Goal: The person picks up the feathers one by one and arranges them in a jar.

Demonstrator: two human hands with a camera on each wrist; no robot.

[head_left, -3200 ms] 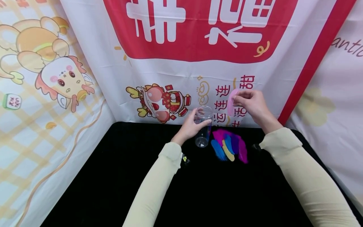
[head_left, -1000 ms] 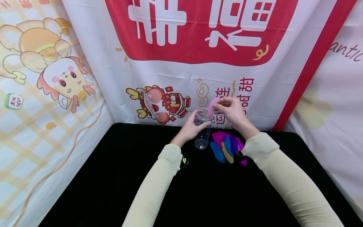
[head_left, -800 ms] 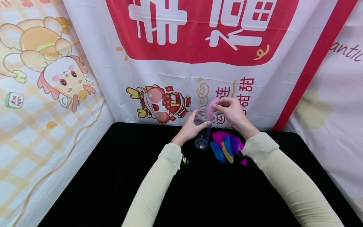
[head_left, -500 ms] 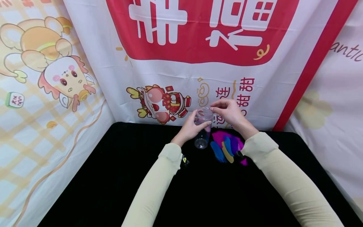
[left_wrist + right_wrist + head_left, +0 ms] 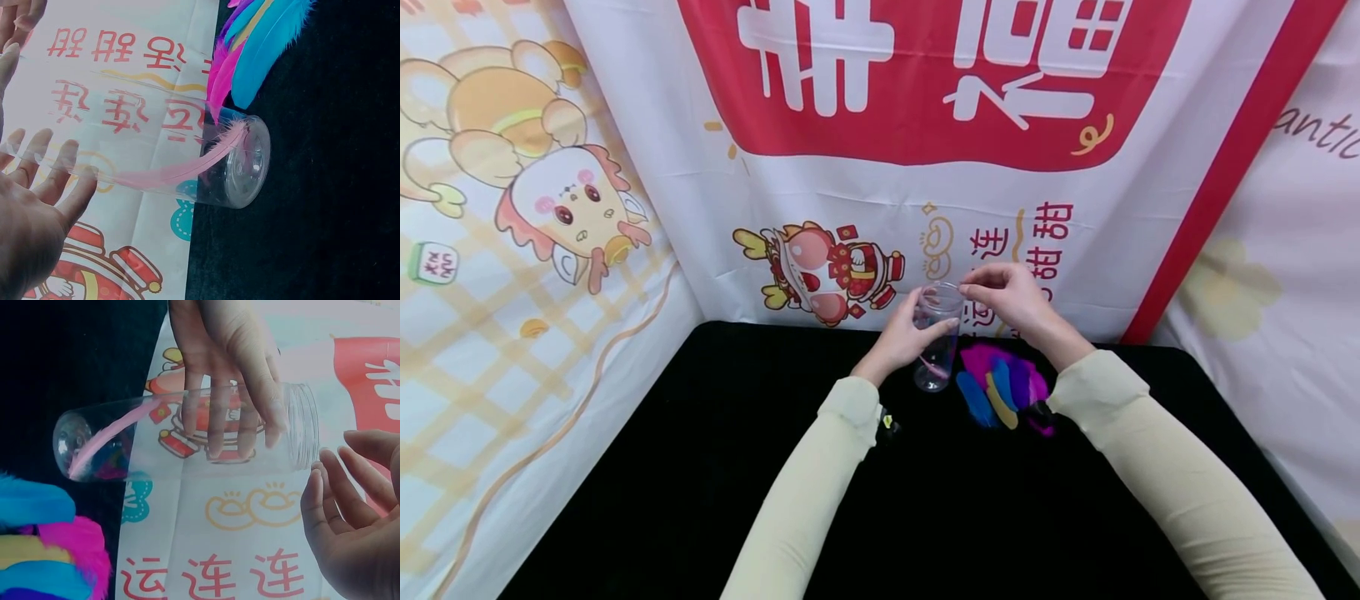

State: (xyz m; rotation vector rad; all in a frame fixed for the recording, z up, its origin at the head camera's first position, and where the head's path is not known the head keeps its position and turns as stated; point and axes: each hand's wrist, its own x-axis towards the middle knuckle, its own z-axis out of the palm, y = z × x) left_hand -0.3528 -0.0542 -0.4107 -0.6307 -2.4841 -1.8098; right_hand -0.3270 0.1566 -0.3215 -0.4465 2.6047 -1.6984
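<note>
Left hand (image 5: 901, 337): curled round the clear jar (image 5: 938, 350), apparently steadying it mouth-up.
Right hand (image 5: 1003, 292): thumb and fingers apart, gripping nothing, at the rim.
Pink feather (image 5: 200, 164): inside the jar, slanting from its base.
Loose feathers (image 5: 1002, 382): just right, on the black tabletop (image 5: 685, 467), probably placed handy.

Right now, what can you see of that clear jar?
The clear jar is a colourless, plastic-looking cylinder with a ridged, lidless mouth and round base. It appears to stand upright on the black table. The left hand grips it; the right hand is at its mouth, contact unclear. Inside, a pink feather slants near the base.
</note>
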